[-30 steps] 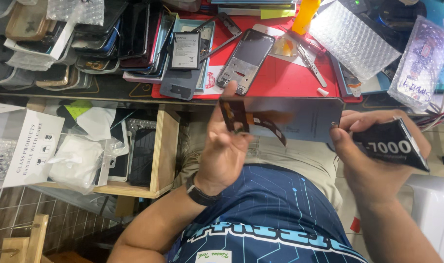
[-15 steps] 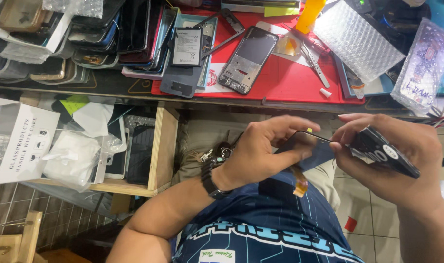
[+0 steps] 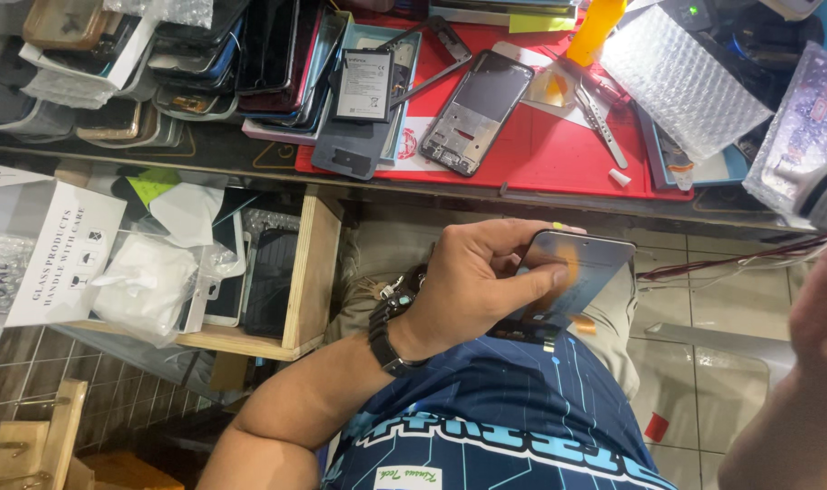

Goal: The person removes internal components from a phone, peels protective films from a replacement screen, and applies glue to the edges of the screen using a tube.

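The left hand (image 3: 472, 286) is closed around a thin, glossy dark phone screen panel (image 3: 581, 281), thumb pressed flat on its reflective face and the fingers curled over its upper edge. The panel sits tilted above the person's lap, just below the edge of the workbench, with a short orange-and-black flex strip (image 3: 551, 334) hanging from its lower edge. A black wristwatch (image 3: 391, 331) rings that wrist, above a blue patterned shirt (image 3: 504, 426).

The right hand (image 3: 817, 318) shows only as a blurred shape at the right edge — whether it is clenched or loose I cannot tell, and it sits well apart from the panel.

Up on the bench lies a red work mat (image 3: 559, 150). On it rests a bare grey metal phone frame (image 3: 477, 111), and just beside that a black rectangular battery (image 3: 364, 83) in a shallow blue tray (image 3: 404, 100). A pair of steel tweezers (image 3: 595, 118) lies near a sheet of clear bubble wrap (image 3: 681, 77). To the left — a stack of dark phones and screens (image 3: 205, 54), and below it a wooden drawer box (image 3: 309, 272) with white wrapped parts.
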